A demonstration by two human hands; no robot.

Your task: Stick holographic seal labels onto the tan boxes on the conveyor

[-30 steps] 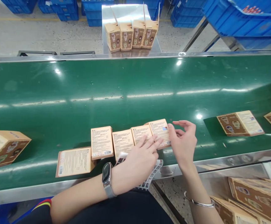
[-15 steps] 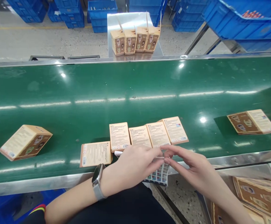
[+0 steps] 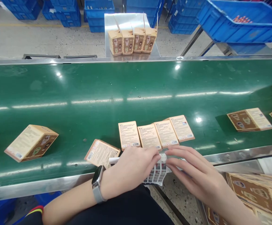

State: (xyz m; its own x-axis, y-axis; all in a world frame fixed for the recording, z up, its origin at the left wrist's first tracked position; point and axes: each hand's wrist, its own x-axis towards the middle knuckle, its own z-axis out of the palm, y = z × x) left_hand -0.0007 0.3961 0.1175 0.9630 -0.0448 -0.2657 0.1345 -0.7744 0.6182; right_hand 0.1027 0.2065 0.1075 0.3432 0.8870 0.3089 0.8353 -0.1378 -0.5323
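Observation:
My left hand (image 3: 136, 167), with a watch on its wrist, is closed on a sheet of small printed pictures (image 3: 157, 173) at the belt's near edge. Beside the sheet's upper right corner is my right hand (image 3: 194, 172), its thumb and fingers a little apart. Whether its fingertips touch the sheet is hard to tell. A white rolled piece (image 3: 113, 160) sticks out left of my left hand. Just beyond my hands several cream boxes (image 3: 129, 134) stand in a row, and one tilted box (image 3: 101, 153) lies to their left.
The green belt (image 3: 91, 81) crosses the view, with a box (image 3: 32, 142) at left and another (image 3: 250, 120) at right. Several open-topped boxes (image 3: 127, 42) stand on a metal stand behind. Flat cartons (image 3: 253, 190) are stacked lower right. A blue crate (image 3: 241, 28) is upper right.
The near boxes have shifted right, and the leftmost one has turned. My right hand's fingers have parted from their pinch at the sheet's corner. More of the sheet's upper part shows.

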